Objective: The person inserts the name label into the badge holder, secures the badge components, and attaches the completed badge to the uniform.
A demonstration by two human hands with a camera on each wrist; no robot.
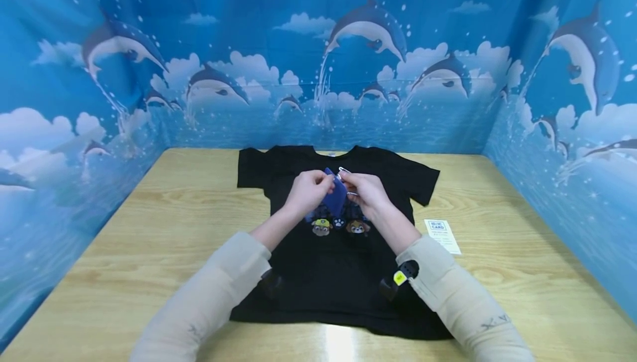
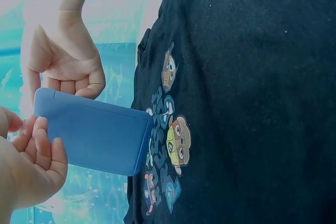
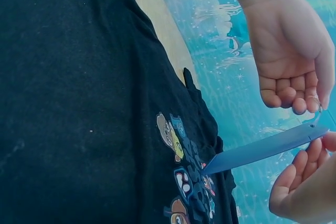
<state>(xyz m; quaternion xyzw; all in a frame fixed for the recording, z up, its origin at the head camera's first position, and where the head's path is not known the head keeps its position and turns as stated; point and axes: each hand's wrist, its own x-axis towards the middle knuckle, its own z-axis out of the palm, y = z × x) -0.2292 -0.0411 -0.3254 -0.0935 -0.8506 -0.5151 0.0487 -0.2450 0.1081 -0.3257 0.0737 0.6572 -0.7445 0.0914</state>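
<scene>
A flat blue card holder [image 1: 335, 196] hangs tilted over the printed chest of a black T-shirt [image 1: 338, 273]. In the right wrist view, a small hole shows near the upper edge of the card holder [image 3: 262, 148]. My left hand [image 1: 308, 190] pinches a thin shiny loop beside that hole; the left hand [image 3: 294, 61] is above the holder there. My right hand [image 1: 369, 190] pinches the holder's upper corner, with a silver metal clip [image 1: 344, 170] at its fingertips. From the left wrist, the holder's broad face shows, and the right hand [image 2: 68, 56] is partly behind it.
A white card printed "ID/IC CARD" [image 1: 442, 236] lies on the wooden table [image 1: 189, 229], right of the shirt. Blue dolphin curtains [image 1: 308, 108] enclose the back and sides. Dark wrist cameras sit beneath both forearms.
</scene>
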